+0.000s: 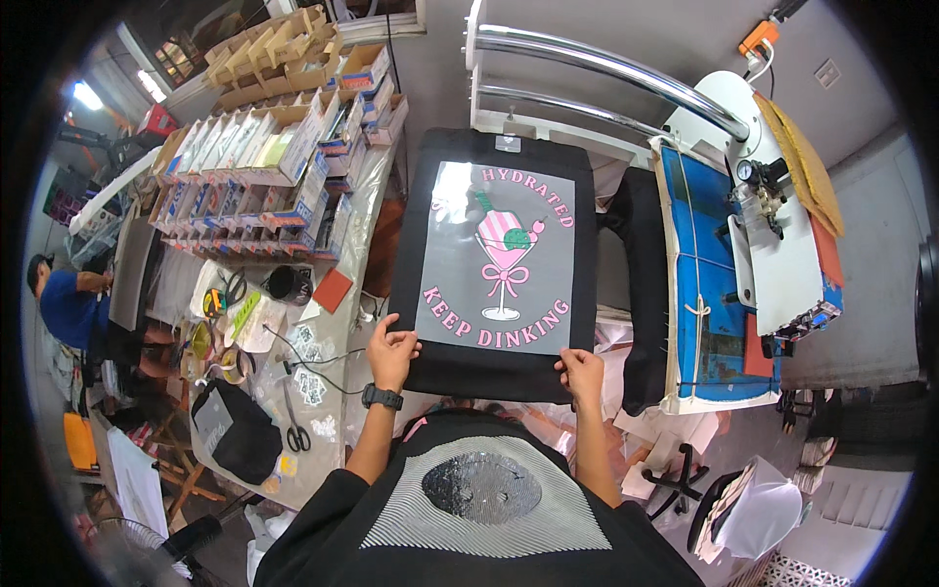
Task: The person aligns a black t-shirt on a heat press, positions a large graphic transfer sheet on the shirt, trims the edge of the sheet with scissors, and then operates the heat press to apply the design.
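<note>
a grey wall (626,24) rises past the far edge of the surface (328,430), with a framed window (186,41) beyond its far left corner; a white light (88,96) glows farther left. off the right edge, a black chair base (682,477) stands on the floor (738,442).

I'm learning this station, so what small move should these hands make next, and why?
Perhaps a slight squaring nudge of the transfer film on the black shirt: the left hand and right hand are at the film's lower corners, and its edges run roughly parallel to the shirt's, so only fine adjustment seems needed.
</note>
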The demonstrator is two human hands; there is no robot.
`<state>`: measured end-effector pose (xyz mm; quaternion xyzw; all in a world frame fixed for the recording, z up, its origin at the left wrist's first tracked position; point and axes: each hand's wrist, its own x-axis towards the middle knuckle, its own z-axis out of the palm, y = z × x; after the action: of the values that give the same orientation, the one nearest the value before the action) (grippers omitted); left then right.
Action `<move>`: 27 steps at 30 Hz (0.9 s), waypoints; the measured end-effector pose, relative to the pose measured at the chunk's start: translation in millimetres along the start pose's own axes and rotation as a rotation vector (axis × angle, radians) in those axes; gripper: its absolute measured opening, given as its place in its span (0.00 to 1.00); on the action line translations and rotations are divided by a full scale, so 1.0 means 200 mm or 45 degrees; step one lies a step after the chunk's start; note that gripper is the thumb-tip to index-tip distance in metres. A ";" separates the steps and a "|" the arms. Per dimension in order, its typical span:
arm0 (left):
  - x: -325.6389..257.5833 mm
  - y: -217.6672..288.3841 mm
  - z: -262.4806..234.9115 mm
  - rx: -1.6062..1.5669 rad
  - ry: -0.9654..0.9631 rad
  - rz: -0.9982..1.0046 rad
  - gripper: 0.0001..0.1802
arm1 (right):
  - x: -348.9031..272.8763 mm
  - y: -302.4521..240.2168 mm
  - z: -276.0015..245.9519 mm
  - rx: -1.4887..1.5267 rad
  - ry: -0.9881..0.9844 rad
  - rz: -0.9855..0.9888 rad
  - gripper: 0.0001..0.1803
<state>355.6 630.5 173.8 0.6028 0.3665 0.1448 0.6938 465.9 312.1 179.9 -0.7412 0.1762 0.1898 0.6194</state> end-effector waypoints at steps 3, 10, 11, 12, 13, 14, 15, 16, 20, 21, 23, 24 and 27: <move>0.03 -0.03 0.00 0.052 0.004 0.056 0.26 | 0.01 0.01 0.01 0.018 0.016 -0.003 0.10; 0.03 -0.04 0.02 0.075 0.049 0.097 0.26 | 0.03 0.05 0.02 0.095 0.070 -0.072 0.10; 0.03 -0.05 0.02 0.068 0.057 0.104 0.26 | 0.03 0.06 0.02 0.096 0.083 -0.074 0.10; 0.03 -0.05 0.01 0.060 0.066 0.112 0.26 | 0.03 0.06 0.02 0.097 0.095 -0.076 0.11; 0.03 -0.06 0.01 0.067 0.069 0.112 0.26 | 0.02 0.04 0.03 0.098 0.106 -0.079 0.12; 0.03 -0.06 0.01 0.074 0.072 0.111 0.25 | 0.01 0.03 0.02 0.034 0.109 -0.056 0.13; 0.03 -0.06 0.01 0.081 0.076 0.111 0.25 | 0.00 0.01 0.01 -0.029 0.112 -0.034 0.14; 0.01 -0.01 0.01 0.120 0.104 0.090 0.25 | -0.01 -0.02 0.00 -0.091 0.118 -0.009 0.15; 0.06 -0.06 -0.21 0.289 0.256 0.121 0.21 | 0.02 -0.02 -0.19 -0.427 0.464 -0.297 0.18; 0.13 -0.15 -0.32 0.309 0.293 0.164 0.21 | 0.09 0.08 -0.28 -0.402 0.502 -0.384 0.18; 0.20 -0.26 -0.40 0.243 0.241 0.081 0.22 | 0.23 0.28 -0.38 -0.298 0.482 -0.522 0.23; 0.24 -0.27 -0.41 0.160 0.157 -0.043 0.25 | 0.24 0.33 -0.38 -0.177 0.349 -0.350 0.24; 0.29 -0.51 -0.53 -0.179 -0.257 -0.480 0.31 | 0.33 0.53 -0.47 0.032 -0.144 0.187 0.31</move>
<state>298.9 721.4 58.6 0.4852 0.3903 -0.0234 0.7821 476.9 199.3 71.2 -0.7064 0.1972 0.2742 0.6220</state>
